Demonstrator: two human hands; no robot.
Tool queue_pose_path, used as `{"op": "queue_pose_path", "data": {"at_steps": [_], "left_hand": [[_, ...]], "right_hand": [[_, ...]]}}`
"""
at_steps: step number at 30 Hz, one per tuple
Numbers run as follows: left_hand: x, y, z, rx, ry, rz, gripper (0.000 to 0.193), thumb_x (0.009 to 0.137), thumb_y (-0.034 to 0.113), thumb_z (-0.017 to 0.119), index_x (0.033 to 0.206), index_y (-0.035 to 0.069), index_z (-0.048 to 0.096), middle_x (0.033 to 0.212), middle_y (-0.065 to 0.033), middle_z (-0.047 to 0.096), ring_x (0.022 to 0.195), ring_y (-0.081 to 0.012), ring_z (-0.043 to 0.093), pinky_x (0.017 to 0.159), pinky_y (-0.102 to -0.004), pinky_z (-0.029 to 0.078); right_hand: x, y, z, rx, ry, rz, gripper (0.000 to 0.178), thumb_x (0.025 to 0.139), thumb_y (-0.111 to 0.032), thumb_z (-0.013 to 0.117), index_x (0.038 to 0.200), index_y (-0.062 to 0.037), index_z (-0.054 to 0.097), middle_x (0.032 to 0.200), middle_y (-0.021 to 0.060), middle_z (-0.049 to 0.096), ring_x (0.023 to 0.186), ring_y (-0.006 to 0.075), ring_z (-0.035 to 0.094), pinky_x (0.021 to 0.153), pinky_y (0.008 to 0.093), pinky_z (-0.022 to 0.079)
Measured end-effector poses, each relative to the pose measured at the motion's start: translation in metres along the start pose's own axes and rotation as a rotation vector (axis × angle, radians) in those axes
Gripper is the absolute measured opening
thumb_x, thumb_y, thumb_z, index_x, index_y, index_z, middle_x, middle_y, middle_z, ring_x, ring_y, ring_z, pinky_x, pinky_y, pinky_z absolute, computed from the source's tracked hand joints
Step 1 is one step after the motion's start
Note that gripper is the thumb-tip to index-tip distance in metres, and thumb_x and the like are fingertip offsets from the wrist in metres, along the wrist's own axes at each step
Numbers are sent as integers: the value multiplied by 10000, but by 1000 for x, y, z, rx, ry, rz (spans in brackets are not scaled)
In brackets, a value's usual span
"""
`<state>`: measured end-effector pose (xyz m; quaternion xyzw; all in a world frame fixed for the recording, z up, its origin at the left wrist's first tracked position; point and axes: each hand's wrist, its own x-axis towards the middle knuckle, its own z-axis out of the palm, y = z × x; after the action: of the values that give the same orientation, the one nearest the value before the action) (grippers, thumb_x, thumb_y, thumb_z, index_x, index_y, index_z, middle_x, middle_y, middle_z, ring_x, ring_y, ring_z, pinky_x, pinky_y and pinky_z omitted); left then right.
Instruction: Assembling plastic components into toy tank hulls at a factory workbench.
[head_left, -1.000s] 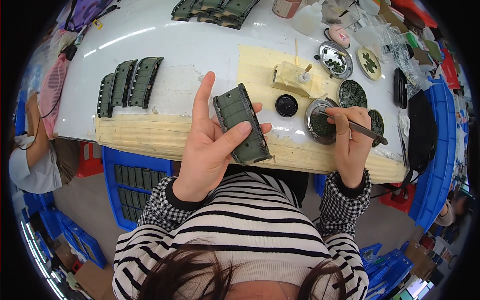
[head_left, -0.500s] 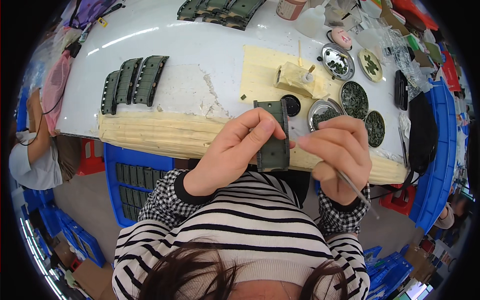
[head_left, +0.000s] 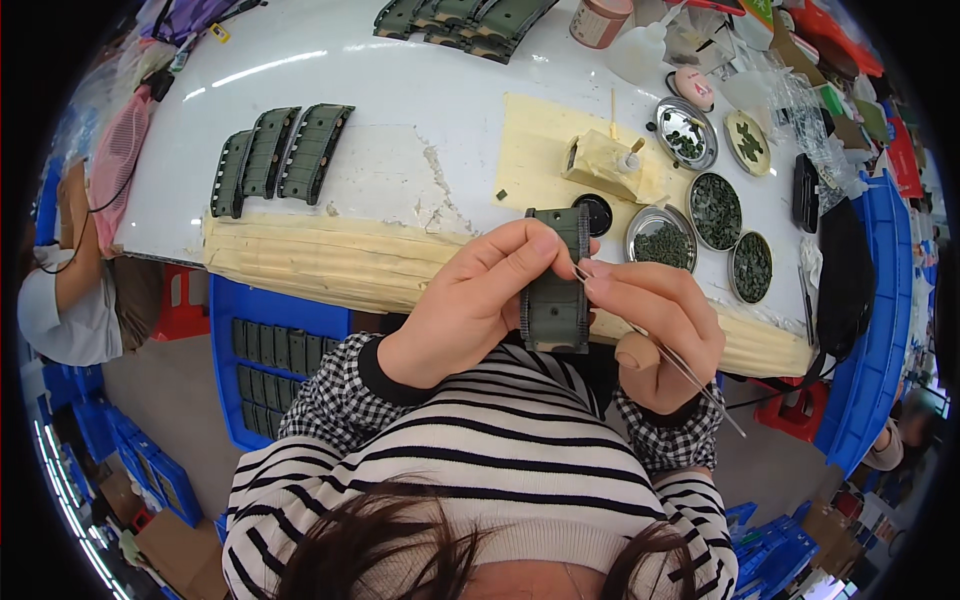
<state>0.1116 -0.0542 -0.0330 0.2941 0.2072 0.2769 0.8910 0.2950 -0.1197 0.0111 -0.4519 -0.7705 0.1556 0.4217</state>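
Note:
My left hand [head_left: 468,298] is closed around a dark green, curved plastic piece [head_left: 556,322] with toothed long edges, held upright in front of my chest. Thumb and forefinger pinch near its upper middle. My right hand [head_left: 672,318] grips thin metal tweezers [head_left: 694,378]. Their front end reaches the piece beside my left fingertips; the back end sticks out below my right palm. A covering wraps one right fingertip. Whether the tips hold a small part is too small to tell.
Round tins of small green parts [head_left: 716,212] and metal dishes [head_left: 662,240] stand right, near a taped block [head_left: 606,168]. Three similar green pieces [head_left: 316,152] lie left; more [head_left: 470,24] sit at the back. A padded edge [head_left: 330,262] borders the table above a blue crate [head_left: 226,360].
My right hand has moved left and in, bringing the tweezers' front end up to the green piece. My left hand still holds the piece, with little movement.

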Motion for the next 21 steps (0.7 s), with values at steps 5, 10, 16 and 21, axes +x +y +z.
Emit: {"op": "queue_pose_path", "data": {"at_steps": [5,10,16,21], "left_hand": [[0,-2,3,-56,47,-33,294,1043,279,383,991,31,533,1276,-152,549,1115,-167,550,969,-323,460],[-1,-4,2,-77,32,-27,301,1042,285,385,1043,29,544,1265,-136,565,1097,-150,561,958,-311,467],[-2,-6,-1,-83,29,-35,299,1041,284,392,1066,30,547,1218,-111,586,1089,-139,563,956,-304,463],[-2,-5,3,-113,16,3,288,1038,277,404,1053,33,556,1088,-70,601,1031,-122,569,894,-282,480]], "right_hand": [[-4,-2,8,56,51,73,427,754,-199,729,1122,4,651,1059,156,642,935,290,646,831,372,551],[-3,2,13,12,71,0,431,724,-183,739,1101,12,659,1060,153,642,944,289,644,843,376,549],[-2,4,14,-45,70,-48,357,856,-255,637,1058,38,662,1035,178,645,926,292,652,845,379,551],[-1,7,15,-60,70,-101,390,915,-307,595,1063,49,654,1023,191,639,935,307,651,849,402,557]]}}
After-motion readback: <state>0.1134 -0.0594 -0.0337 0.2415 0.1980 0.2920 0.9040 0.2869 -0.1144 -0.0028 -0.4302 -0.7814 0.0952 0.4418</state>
